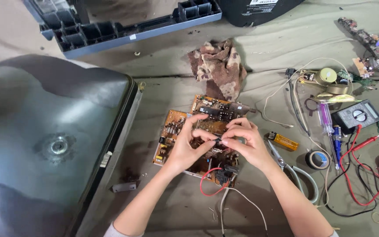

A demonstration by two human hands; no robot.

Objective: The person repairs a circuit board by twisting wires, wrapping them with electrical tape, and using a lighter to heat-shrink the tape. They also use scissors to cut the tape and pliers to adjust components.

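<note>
Head view: the left hand (185,147) and right hand (247,142) meet fingertip to fingertip above a brown circuit board (198,131), both pinched closed on a small dark part (217,140) held between them just over the board's middle. The board lies flat on a cloth-covered worktop (268,48), with a red wire (207,184) looping from its near edge. A yellow lighter (282,141) and pliers (292,169) lie just right of the right hand. Farther right: tape roll (317,159), purple screwdriver (324,117), multimeter (358,115). A crumpled rag (218,66) lies beyond the board; a picture tube (44,140) fills the left.
</note>
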